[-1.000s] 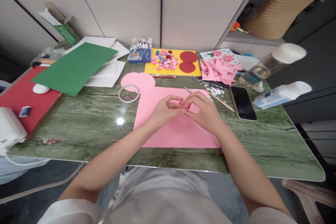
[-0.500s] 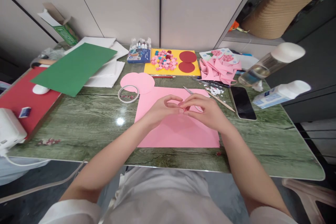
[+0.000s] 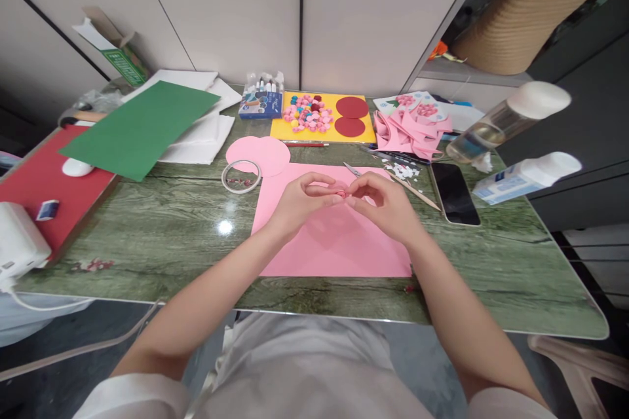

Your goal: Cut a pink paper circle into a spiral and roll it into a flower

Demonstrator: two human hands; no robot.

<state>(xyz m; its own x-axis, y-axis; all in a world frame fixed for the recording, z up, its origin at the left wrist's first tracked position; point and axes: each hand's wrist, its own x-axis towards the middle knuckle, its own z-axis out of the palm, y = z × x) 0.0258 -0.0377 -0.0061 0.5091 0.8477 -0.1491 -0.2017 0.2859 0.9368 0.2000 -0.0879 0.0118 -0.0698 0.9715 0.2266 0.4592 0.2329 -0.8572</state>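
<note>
Between my fingertips is a small rolled pink paper piece (image 3: pixel 341 194), partly covered by the fingers. My left hand (image 3: pixel 305 200) pinches it from the left, thumb and fingers closed. From the right, the thumb and fingertips of my right hand (image 3: pixel 386 203) close on the same piece. Both hands hover over a pink paper sheet (image 3: pixel 334 252) lying on the table. Scissors (image 3: pixel 352 169) lie just beyond my right hand, their handles mostly hidden behind it. Two overlapping pink paper circles (image 3: pixel 258 153) and a roll of tape (image 3: pixel 240 177) lie to the left.
Small coloured paper rolls (image 3: pixel 310 112) and two dark red circles (image 3: pixel 351 116) lie on a yellow sheet (image 3: pixel 278 129). Pink scraps (image 3: pixel 410 131), a wooden stick (image 3: pixel 415 191), a phone (image 3: pixel 455 193) and a white bottle (image 3: pixel 528 177) are at right. A green sheet (image 3: pixel 142 127) is at left.
My right hand's fingers have shifted slightly to the right, and the pink paper piece shows more between the fingertips. My left hand has barely moved.
</note>
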